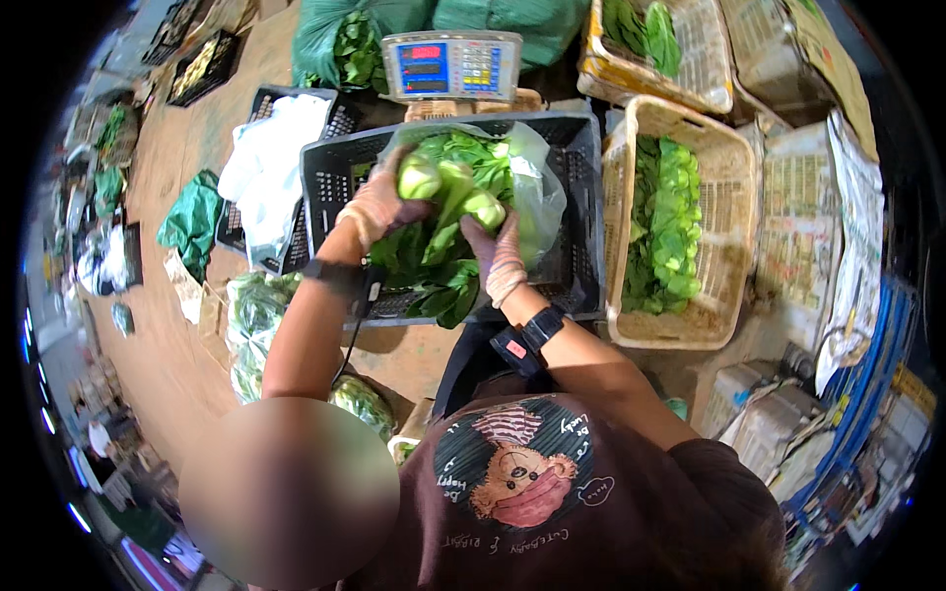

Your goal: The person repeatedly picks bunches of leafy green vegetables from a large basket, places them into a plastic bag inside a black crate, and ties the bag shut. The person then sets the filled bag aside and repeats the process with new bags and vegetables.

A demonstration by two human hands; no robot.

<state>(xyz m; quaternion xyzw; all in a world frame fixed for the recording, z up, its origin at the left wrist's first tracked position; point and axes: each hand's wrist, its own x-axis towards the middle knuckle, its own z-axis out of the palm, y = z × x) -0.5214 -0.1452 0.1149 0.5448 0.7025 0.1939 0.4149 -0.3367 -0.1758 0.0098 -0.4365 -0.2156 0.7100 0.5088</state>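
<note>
My left hand (pixel 380 201), in a pale knit-cuffed glove, grips a head of bok choy (pixel 418 178) by its pale base. Another bok choy head (pixel 484 210) is in my gloved right hand (pixel 499 247), its dark leaves pointing down towards me. More stalks lie between the two hands; which hand bears them I cannot tell. Under and beyond the hands, a transparent plastic bag (pixel 543 192) lies spread with leafy greens (pixel 469 151) in it. The bag rests in a black plastic crate (pixel 596 221).
A digital scale display (pixel 452 68) stands behind the crate. To the right sits a beige crate (pixel 732 244) with stacked greens; another crate (pixel 709 66) is beyond. White plastic bags (pixel 277 162) cover a black crate at left. Bagged vegetables (pixel 255 332) lie near my left forearm.
</note>
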